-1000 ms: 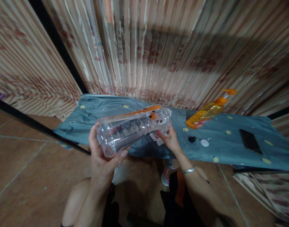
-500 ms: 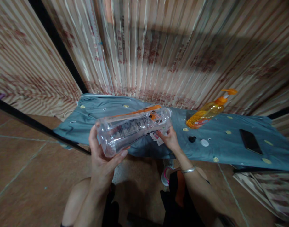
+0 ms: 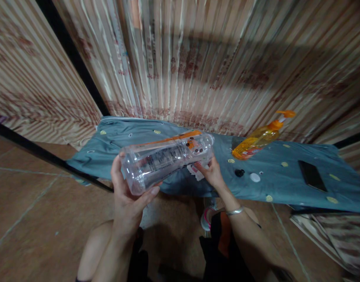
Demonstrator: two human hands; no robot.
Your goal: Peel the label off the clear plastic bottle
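A large clear plastic bottle (image 3: pixel 165 158) with an orange picture and dark print lies slantwise in the air over the blue cloth. My left hand (image 3: pixel 130 199) is wrapped round its wide base end. At the narrower right end, my right hand (image 3: pixel 211 172) grips the bottle from below, its far fingers hidden. A crumpled pale wrapper (image 3: pixel 196 172) shows beside my right fingers; whether they hold it is unclear. To the right are a small black cap (image 3: pixel 239 172), a white round lid (image 3: pixel 254 177) and a yellow pump bottle (image 3: pixel 256 141) with an orange pump.
The blue cloth (image 3: pixel 286 188) with yellow patterns covers a narrow surface. A black phone (image 3: pixel 312 175) lies at its right. Striped curtains (image 3: pixel 197 78) hang behind, and a black pole (image 3: pixel 74 58) rises at the left. My legs are below the front edge.
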